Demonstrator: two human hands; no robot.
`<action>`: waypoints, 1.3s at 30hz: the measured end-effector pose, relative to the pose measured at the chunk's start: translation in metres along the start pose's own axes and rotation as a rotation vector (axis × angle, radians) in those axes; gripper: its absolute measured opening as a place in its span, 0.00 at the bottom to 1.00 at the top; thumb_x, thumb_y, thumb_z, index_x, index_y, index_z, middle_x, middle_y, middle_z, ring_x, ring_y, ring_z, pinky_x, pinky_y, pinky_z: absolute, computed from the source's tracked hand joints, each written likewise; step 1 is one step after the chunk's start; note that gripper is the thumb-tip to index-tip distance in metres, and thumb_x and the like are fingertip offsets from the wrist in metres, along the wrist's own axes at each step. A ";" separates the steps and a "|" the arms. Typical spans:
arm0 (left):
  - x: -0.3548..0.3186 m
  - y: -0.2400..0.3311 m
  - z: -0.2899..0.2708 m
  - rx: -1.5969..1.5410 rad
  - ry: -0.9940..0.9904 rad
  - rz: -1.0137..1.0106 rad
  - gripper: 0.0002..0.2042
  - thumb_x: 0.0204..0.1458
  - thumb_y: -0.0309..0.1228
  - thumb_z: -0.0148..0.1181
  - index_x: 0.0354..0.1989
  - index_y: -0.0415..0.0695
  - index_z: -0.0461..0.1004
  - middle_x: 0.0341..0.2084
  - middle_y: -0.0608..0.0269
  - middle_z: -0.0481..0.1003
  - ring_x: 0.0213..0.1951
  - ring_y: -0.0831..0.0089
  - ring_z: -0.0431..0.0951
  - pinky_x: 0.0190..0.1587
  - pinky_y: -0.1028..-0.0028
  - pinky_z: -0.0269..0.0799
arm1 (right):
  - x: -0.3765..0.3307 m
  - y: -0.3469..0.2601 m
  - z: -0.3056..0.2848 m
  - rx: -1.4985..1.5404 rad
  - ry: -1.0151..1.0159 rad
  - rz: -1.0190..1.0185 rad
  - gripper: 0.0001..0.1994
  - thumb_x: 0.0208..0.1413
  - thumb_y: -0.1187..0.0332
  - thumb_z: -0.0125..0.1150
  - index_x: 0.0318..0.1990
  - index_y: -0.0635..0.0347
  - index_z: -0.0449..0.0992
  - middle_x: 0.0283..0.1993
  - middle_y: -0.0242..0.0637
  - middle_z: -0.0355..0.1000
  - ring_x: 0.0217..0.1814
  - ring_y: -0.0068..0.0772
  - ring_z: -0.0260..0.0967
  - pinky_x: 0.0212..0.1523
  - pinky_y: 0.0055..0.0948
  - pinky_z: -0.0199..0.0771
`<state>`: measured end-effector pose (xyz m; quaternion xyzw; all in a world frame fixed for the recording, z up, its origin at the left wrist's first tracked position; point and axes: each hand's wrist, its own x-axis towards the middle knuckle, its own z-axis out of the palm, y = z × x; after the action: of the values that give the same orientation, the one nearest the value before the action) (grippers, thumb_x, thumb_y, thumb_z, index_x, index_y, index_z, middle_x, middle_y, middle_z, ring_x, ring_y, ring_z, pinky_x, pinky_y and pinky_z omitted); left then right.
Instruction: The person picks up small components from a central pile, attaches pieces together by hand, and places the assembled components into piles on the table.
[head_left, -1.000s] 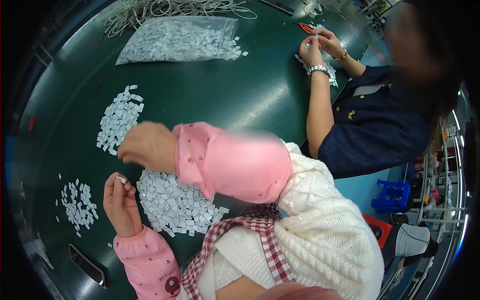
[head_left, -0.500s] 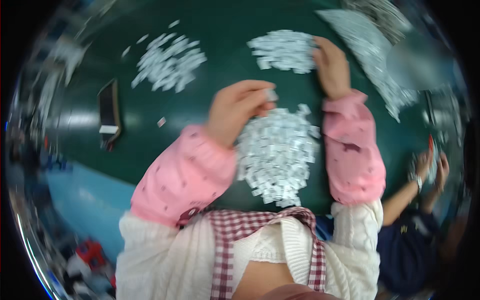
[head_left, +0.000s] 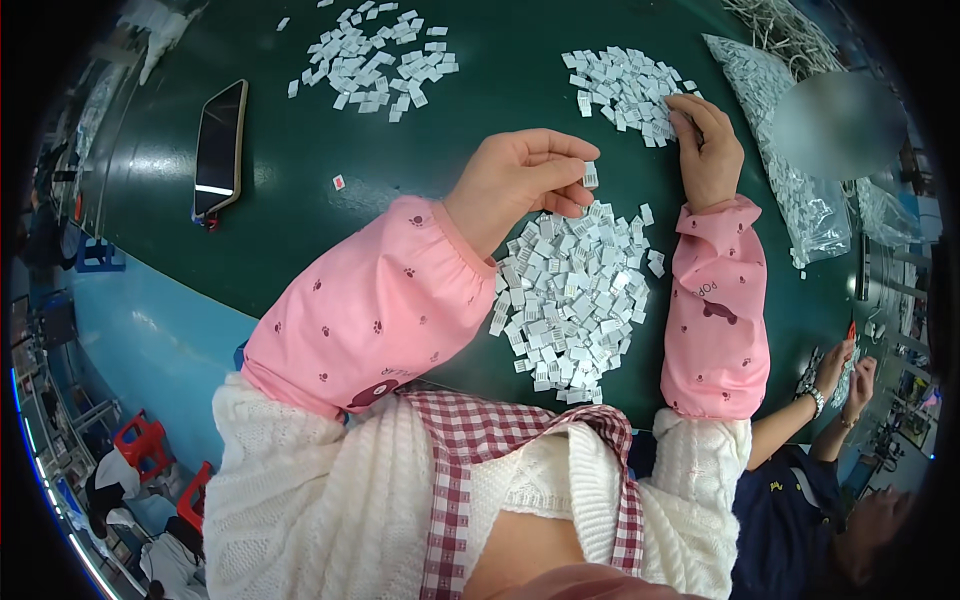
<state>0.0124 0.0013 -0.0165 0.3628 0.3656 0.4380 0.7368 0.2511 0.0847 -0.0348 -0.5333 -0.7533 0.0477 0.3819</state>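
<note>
While my left hand pinches white rectangular plastic-looking tile, right hand (grip unclear) at white-tile pile; larger heap remains

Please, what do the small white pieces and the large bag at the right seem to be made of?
Small white pieces: probably plastic, smooth and faintly glossy, given crisp edges and highlights; not certain.
Large bag: likely thin plastic film, shiny, because it looks see-through and wrinkled.

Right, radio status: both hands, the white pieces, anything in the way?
Left hand pinches one white piece. Right hand at edge of upper-right pile, grip unclear. Phone left of both hands, nothing seen blocking.
</note>
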 end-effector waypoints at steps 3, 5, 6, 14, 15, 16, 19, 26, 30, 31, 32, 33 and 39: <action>0.001 0.000 0.000 0.029 -0.004 -0.020 0.11 0.57 0.27 0.51 0.45 0.35 0.73 0.29 0.62 0.75 0.29 0.77 0.76 0.35 0.78 0.74 | -0.001 -0.001 -0.001 -0.037 0.013 -0.041 0.07 0.50 0.73 0.60 0.37 0.53 0.79 0.40 0.32 0.76 0.40 0.32 0.71 0.36 0.26 0.72; 0.001 0.000 0.000 0.046 0.008 -0.029 0.11 0.57 0.27 0.52 0.45 0.35 0.73 0.28 0.63 0.74 0.28 0.77 0.75 0.34 0.78 0.75 | -0.001 -0.002 -0.001 -0.068 0.027 -0.087 0.06 0.50 0.74 0.60 0.36 0.54 0.80 0.37 0.32 0.76 0.39 0.31 0.71 0.36 0.26 0.73; 0.001 0.000 -0.001 0.045 0.009 -0.029 0.11 0.57 0.27 0.52 0.45 0.35 0.73 0.28 0.63 0.74 0.28 0.77 0.75 0.34 0.78 0.75 | -0.001 -0.002 0.000 -0.067 0.026 -0.088 0.06 0.50 0.74 0.60 0.36 0.54 0.80 0.37 0.32 0.76 0.39 0.31 0.71 0.36 0.26 0.73; 0.001 0.001 -0.002 0.013 -0.013 -0.039 0.11 0.56 0.27 0.52 0.45 0.35 0.74 0.27 0.64 0.73 0.28 0.79 0.74 0.34 0.78 0.74 | -0.003 0.000 -0.006 0.124 0.131 0.087 0.06 0.54 0.75 0.56 0.38 0.57 0.79 0.34 0.34 0.76 0.34 0.27 0.73 0.37 0.22 0.71; 0.001 0.000 -0.003 0.016 -0.024 -0.040 0.11 0.56 0.27 0.52 0.45 0.35 0.74 0.27 0.64 0.73 0.28 0.79 0.74 0.34 0.78 0.74 | -0.005 0.001 -0.007 0.118 0.139 0.091 0.06 0.54 0.75 0.56 0.38 0.57 0.79 0.34 0.34 0.76 0.34 0.27 0.73 0.37 0.22 0.71; 0.001 0.000 -0.002 0.034 -0.035 -0.032 0.11 0.56 0.27 0.52 0.45 0.36 0.74 0.27 0.65 0.73 0.28 0.79 0.73 0.34 0.78 0.73 | -0.007 0.003 -0.009 0.161 0.154 0.125 0.07 0.55 0.75 0.56 0.38 0.57 0.79 0.33 0.34 0.76 0.34 0.26 0.73 0.37 0.22 0.70; -0.002 0.001 0.002 0.142 -0.054 -0.015 0.11 0.56 0.27 0.51 0.44 0.36 0.74 0.26 0.67 0.72 0.28 0.81 0.72 0.33 0.80 0.71 | -0.015 -0.002 -0.017 0.197 0.182 0.142 0.08 0.54 0.76 0.56 0.40 0.57 0.79 0.33 0.34 0.76 0.33 0.23 0.72 0.36 0.22 0.70; -0.004 -0.003 0.004 0.357 -0.113 0.094 0.10 0.55 0.26 0.52 0.43 0.38 0.75 0.23 0.71 0.69 0.26 0.87 0.66 0.28 0.85 0.62 | -0.040 -0.016 -0.038 0.057 -0.035 0.230 0.08 0.51 0.78 0.57 0.38 0.58 0.78 0.35 0.37 0.74 0.35 0.32 0.72 0.36 0.25 0.70; -0.006 -0.005 0.014 0.498 -0.191 0.134 0.09 0.54 0.24 0.53 0.42 0.38 0.75 0.25 0.72 0.69 0.25 0.88 0.63 0.27 0.86 0.59 | -0.041 -0.018 -0.042 -0.081 -0.149 0.120 0.09 0.46 0.75 0.61 0.37 0.56 0.78 0.37 0.36 0.72 0.41 0.39 0.67 0.41 0.33 0.69; -0.007 -0.005 0.014 0.565 -0.200 0.175 0.09 0.54 0.23 0.53 0.41 0.37 0.75 0.27 0.72 0.69 0.25 0.89 0.62 0.28 0.86 0.59 | -0.041 -0.017 -0.042 -0.089 -0.145 0.123 0.09 0.46 0.75 0.61 0.37 0.56 0.78 0.37 0.36 0.72 0.41 0.39 0.67 0.41 0.33 0.69; -0.008 -0.005 0.014 0.631 -0.210 0.218 0.08 0.53 0.23 0.54 0.41 0.37 0.76 0.29 0.72 0.69 0.25 0.89 0.62 0.28 0.87 0.58 | -0.041 -0.016 -0.041 -0.081 -0.155 0.140 0.09 0.46 0.74 0.61 0.37 0.57 0.79 0.37 0.36 0.72 0.41 0.39 0.67 0.41 0.33 0.69; -0.008 -0.004 0.014 0.628 -0.216 0.223 0.08 0.53 0.23 0.54 0.41 0.37 0.76 0.29 0.72 0.69 0.25 0.89 0.62 0.28 0.87 0.58 | -0.040 -0.016 -0.040 -0.070 -0.166 0.155 0.09 0.46 0.73 0.62 0.37 0.57 0.79 0.37 0.37 0.72 0.41 0.39 0.68 0.41 0.33 0.69; -0.007 -0.009 0.012 0.529 -0.169 0.240 0.07 0.51 0.22 0.55 0.37 0.40 0.77 0.30 0.69 0.70 0.27 0.86 0.66 0.30 0.84 0.63 | -0.044 -0.018 -0.028 -0.294 -0.026 0.006 0.05 0.45 0.70 0.63 0.31 0.51 0.79 0.32 0.28 0.71 0.37 0.34 0.68 0.34 0.32 0.72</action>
<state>0.0235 -0.0105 -0.0173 0.6179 0.3589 0.3800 0.5873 0.2604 0.0308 -0.0294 -0.5852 -0.7554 -0.0549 0.2896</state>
